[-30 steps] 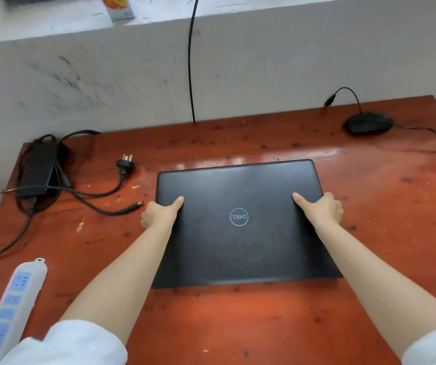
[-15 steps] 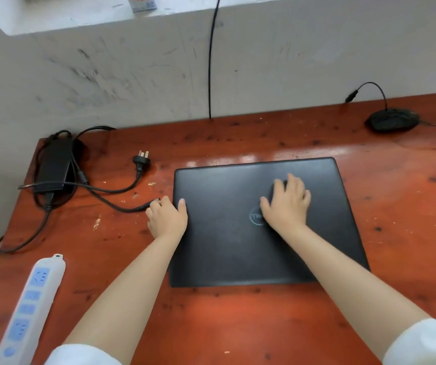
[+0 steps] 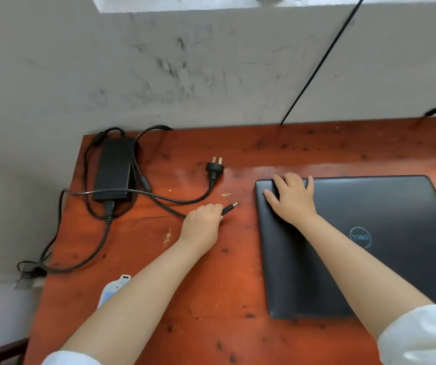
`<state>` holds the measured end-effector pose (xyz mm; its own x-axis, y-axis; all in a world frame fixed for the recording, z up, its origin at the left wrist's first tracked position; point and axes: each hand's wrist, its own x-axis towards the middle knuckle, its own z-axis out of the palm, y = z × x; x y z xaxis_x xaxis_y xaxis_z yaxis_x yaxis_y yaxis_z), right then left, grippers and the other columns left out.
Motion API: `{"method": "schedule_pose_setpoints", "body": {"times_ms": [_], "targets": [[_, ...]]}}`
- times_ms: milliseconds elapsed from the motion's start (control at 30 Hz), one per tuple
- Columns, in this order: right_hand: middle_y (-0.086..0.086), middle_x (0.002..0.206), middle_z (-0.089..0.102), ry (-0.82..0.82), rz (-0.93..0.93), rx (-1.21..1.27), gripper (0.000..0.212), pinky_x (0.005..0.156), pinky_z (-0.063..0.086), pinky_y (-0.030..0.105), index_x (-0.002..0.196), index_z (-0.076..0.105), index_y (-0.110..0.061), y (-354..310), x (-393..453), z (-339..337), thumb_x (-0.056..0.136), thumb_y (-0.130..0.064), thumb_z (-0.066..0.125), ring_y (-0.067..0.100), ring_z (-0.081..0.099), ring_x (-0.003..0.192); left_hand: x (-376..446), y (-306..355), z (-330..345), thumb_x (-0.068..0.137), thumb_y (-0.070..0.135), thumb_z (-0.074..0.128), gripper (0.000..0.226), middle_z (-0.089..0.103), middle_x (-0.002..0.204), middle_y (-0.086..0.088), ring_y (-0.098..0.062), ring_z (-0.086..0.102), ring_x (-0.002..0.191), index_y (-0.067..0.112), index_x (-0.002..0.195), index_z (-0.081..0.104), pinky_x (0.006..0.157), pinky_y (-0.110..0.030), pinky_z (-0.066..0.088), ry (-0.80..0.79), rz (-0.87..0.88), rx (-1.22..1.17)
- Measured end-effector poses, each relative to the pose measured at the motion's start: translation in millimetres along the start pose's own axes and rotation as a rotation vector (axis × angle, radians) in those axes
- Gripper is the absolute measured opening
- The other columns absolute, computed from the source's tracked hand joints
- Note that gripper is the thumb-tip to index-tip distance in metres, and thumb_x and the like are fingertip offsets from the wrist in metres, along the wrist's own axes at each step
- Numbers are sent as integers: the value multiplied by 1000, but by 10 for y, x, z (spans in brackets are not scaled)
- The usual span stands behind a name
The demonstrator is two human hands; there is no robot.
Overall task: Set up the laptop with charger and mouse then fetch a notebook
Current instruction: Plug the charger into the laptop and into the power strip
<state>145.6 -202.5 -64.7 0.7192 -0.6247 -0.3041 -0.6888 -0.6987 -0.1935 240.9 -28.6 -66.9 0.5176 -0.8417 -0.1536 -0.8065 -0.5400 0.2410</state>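
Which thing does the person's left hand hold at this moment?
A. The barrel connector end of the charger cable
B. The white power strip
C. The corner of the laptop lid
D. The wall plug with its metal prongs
A: the left hand is closed around the charger cable just behind its barrel connector, while the wall plug lies untouched farther back.

"DELL" logo on laptop lid

1. Left hand reaches forward, palm down, fingers curled closed around a cable's plug end
2. Right hand lies flat, palm down, fingers spread
3. Both forearms bare, white sleeves at the elbows
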Motion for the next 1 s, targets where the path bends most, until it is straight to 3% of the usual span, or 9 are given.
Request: {"method": "schedule_pose_setpoints", "body": {"times_ms": [67, 233, 300, 367, 433, 700, 767, 867, 1000], "targets": [[12, 135, 47, 10, 21, -9, 48, 117, 4, 52, 136, 44, -13, -58, 69, -2, 95, -39, 41, 27, 33, 134, 64, -71, 59, 100, 16, 38, 23, 59, 113, -13, -32, 55, 105, 5, 114, 53, 82, -41, 45, -35, 9, 38], [13, 133, 48, 35, 66, -26, 46, 117, 3, 49, 132, 48, -12, -127, 96, 36, 94, -38, 44, 28, 33, 133, 98, -147, 138, 101, 16, 36, 25, 57, 112, -16, -32, 53, 105, 3, 113, 54, 82, -40, 44, -22, 55, -55], [13, 134, 47, 35, 73, -30, 46, 117, 2, 49, 132, 48, -12, -126, 104, 41, 94, -38, 44, 28, 32, 133, 108, -159, 166, 99, 11, 43, 21, 60, 103, -20, -34, 57, 97, -1, 107, 58, 75, -41, 46, 19, 41, -131], [13, 134, 48, 38, 69, -35, 46, 117, 2, 48, 132, 48, -11, -127, 110, 47, 94, -38, 45, 28, 32, 133, 121, -177, 162, 86, 2, 62, 7, 64, 79, -21, -37, 64, 73, -4, 88, 64, 56, -39, 51, 86, 86, -177], [14, 132, 50, 57, 50, -25, 46, 117, 3, 49, 129, 51, -10, -128, 104, 62, 94, -38, 45, 30, 34, 132, 132, -202, 198, 66, -3, 79, 14, 61, 57, -15, -34, 62, 49, -1, 69, 65, 37, -30, 48, 125, 109, -170], [14, 126, 54, 96, 0, -14, 73, 116, 6, 51, 127, 54, -10, -75, 96, 130, 77, -54, 23, 31, 40, 127, 150, -216, 261, 60, 0, 78, 13, 62, 53, -12, -29, 61, 43, 1, 69, 69, 35, -25, 48, 186, 139, -177], [16, 125, 57, 148, -47, -4, 78, 114, 12, 55, 126, 55, -7, -41, 63, 171, 76, -53, 18, 34, 44, 125, 191, -194, 270, 60, -2, 80, 15, 62, 54, -12, -30, 61, 44, 0, 70, 69, 36, -26, 48, 207, 152, -194], [22, 120, 63, 305, -120, -3, 60, 104, 30, 63, 116, 63, 0, 7, -7, 268, 83, -38, 30, 41, 55, 118, 318, -148, 278, 63, -1, 72, 9, 64, 58, -12, -29, 64, 48, 1, 72, 71, 37, -25, 49, 237, 173, -207], [25, 109, 69, 430, -165, -9, 44, 90, 44, 61, 103, 70, 1, 17, 2, 307, 81, -27, 44, 43, 64, 101, 427, -168, 289, 60, 7, 65, 12, 67, 57, -7, -24, 65, 49, 5, 69, 73, 38, -20, 51, 241, 228, -170]]}}
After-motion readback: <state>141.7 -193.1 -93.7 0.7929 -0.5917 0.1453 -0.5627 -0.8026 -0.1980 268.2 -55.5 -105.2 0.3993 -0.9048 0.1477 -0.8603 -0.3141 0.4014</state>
